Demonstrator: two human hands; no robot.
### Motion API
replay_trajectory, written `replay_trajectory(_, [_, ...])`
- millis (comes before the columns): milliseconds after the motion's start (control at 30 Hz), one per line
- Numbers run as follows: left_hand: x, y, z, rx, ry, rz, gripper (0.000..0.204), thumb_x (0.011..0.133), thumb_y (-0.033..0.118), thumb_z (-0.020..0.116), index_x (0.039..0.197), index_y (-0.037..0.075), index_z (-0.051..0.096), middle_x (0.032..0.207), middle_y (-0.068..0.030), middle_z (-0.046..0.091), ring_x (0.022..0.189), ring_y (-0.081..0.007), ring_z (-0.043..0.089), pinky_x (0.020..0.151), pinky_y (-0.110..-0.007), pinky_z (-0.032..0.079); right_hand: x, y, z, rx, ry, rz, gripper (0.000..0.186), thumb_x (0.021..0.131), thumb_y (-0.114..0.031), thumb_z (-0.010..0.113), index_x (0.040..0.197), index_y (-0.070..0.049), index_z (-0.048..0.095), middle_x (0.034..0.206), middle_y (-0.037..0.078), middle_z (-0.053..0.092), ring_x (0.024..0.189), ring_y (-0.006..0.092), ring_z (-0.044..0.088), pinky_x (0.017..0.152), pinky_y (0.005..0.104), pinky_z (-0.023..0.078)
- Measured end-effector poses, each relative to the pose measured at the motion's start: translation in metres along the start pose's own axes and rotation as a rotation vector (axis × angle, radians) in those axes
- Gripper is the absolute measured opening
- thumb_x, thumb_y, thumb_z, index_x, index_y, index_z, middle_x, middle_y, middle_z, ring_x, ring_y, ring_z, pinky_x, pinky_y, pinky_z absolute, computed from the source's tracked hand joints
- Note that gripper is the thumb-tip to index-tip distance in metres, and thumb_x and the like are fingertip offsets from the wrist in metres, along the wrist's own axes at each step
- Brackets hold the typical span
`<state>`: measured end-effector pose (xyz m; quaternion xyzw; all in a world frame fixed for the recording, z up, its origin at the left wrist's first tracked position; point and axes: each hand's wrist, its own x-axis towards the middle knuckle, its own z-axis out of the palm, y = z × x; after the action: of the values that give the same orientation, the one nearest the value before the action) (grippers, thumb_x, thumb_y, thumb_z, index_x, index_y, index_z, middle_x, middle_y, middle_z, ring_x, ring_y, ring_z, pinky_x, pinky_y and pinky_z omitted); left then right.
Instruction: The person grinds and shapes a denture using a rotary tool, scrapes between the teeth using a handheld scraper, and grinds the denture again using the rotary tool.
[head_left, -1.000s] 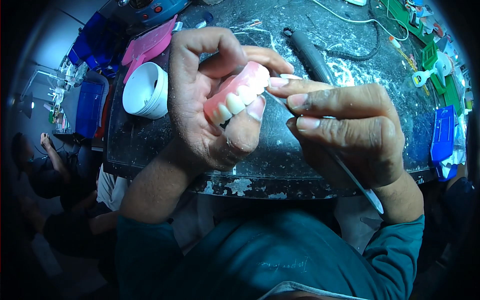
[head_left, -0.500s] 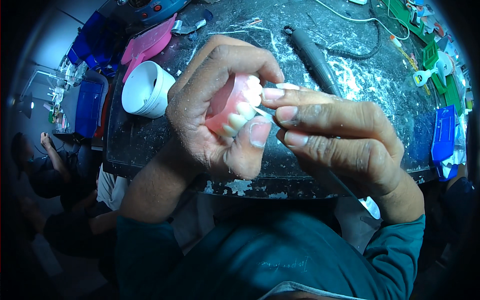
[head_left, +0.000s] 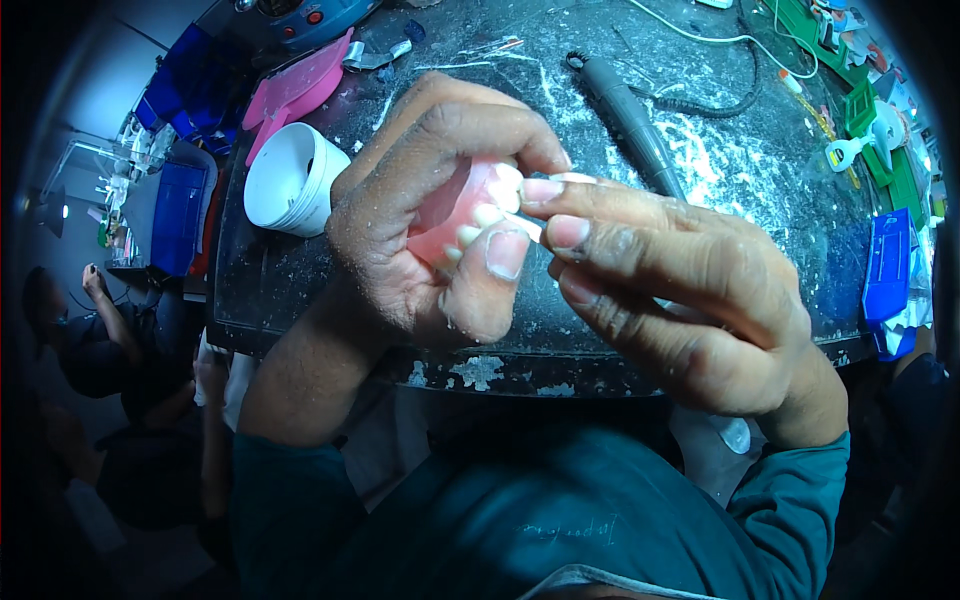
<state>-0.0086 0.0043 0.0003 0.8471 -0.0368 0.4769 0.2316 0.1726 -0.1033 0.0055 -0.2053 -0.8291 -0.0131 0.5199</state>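
Though diagonal lengthwise, denture [head_left: 455, 214] with teeth [head_left: 488, 214] rightward.

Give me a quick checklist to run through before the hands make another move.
1. Denture held in left hand: ok.
2. Thin tool gripped by right hand: ok.
3. Tool tip touching the teeth: cannot tell; it is close, but contact is unclear.
4. Left thumb well away from the tip: not ok, right beside it.
5. Handpiece set down: ok, on the table.
6. Table free of powder: not ok.
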Motion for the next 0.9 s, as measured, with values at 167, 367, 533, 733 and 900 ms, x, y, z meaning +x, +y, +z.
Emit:
replay_trajectory(167, [0.0007,-0.0025,0.0006,-0.003,-0.013,0.01,0.04,0.081,0.03,0.051,0.098,-0.005,0.059,0.087,-0.0145,0.059,0.079,-0.0197,0.054,0.07,-0.032,0.045,0.0003,-0.0014,-0.0004,-0.033,-0.013,0.0,0.028,0.069,0.016,0.071,0.092,0.005,0.061,0.106,0.024,0.064,0.099,0.0426,0.067,0.081,0.0463,0.058])
replay_trajectory(367, [-0.0011,-0.0022,0.0012,-0.018,-0.01,-0.026,0.039,0.081,0.029,0.05,0.097,-0.005,0.06,0.087,-0.0148,0.059,0.079,-0.0193,0.055,0.07,-0.032,0.046,-0.001,-0.0004,0.0003,-0.06,-0.025,-0.01,0.029,0.068,0.016,0.073,0.091,0.004,0.06,0.106,0.023,0.064,0.099,0.0416,0.067,0.08,0.045,0.059])
replay_trajectory(533, [0.0012,0.0001,0.0015,0.006,-0.007,0.002,0.039,0.082,0.03,0.05,0.096,-0.004,0.06,0.088,-0.0147,0.059,0.08,-0.0197,0.055,0.07,-0.031,0.046,-0.0017,-0.0001,-0.0001,-0.005,0.005,0.011,0.029,0.069,0.017,0.071,0.092,0.005,0.06,0.106,0.024,0.064,0.101,0.0419,0.066,0.086,0.0474,0.057])
replay_trajectory(733, [-0.0008,0.0052,-0.0008,-0.045,-0.022,-0.048,0.044,0.08,0.036,0.053,0.098,-0.004,0.059,0.091,-0.0138,0.058,0.082,-0.0202,0.054,0.071,-0.031,0.045,0.0014,-0.0094,-0.0066,0.16,-0.052,0.193,0.033,0.071,0.011,0.072,0.102,0.004,0.062,0.108,0.022,0.064,0.103,0.043,0.065,0.09,0.0551,0.053])
replay_trajectory(900, [0.0015,0.002,-0.0045,0.01,-0.053,0.029,0.047,0.08,0.039,0.054,0.1,-0.004,0.059,0.092,-0.0142,0.058,0.083,-0.0203,0.054,0.07,-0.032,0.044,-0.0019,-0.0017,-0.0041,0.103,-0.008,0.057,0.037,0.07,0.009,0.073,0.105,0.003,0.06,0.109,0.019,0.062,0.103,0.0428,0.065,0.088,0.0552,0.054])
